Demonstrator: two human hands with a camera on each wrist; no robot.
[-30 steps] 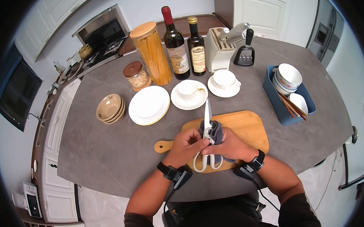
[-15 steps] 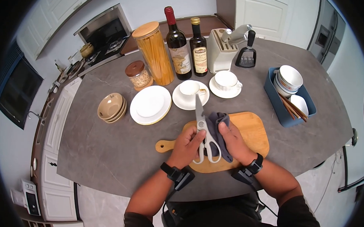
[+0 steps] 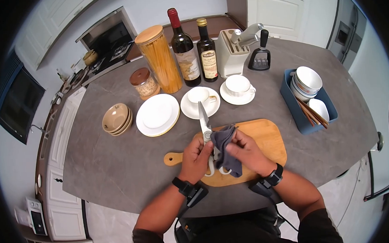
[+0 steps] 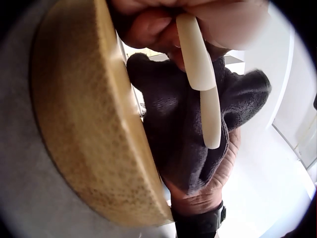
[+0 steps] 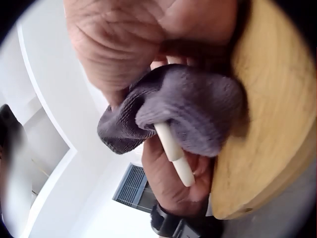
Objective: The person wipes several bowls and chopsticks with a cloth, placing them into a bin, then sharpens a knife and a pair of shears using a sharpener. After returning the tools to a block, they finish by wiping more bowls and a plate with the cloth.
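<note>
In the head view the left hand (image 3: 195, 159) grips white-handled scissors (image 3: 206, 132) near the pivot, blades pointing up and away. The right hand (image 3: 250, 154) pinches a dark grey cloth (image 3: 227, 151), which lies against the scissors and covers part of their handles. Both hands are over the wooden cutting board (image 3: 271, 140). From the left wrist, the white handle (image 4: 197, 54) shows in front of the cloth (image 4: 171, 109), with the board (image 4: 84, 114) alongside. The right wrist view shows the cloth (image 5: 198, 104) draped over the handle (image 5: 171, 144).
White plates (image 3: 158, 114), two cups on saucers and stacked brown bowls (image 3: 116, 118) stand beyond the board. Behind are a pasta jar (image 3: 160, 62), two bottles, a knife block (image 3: 233, 54) and a black-handled tool (image 3: 260, 58). A blue bin (image 3: 296, 109) with bowls and chopsticks is right.
The cloth, which was apart from the scissors' handles half a second ago, now overlaps them. The right hand has moved in closer, and the scissors have shifted left and tilted.
</note>
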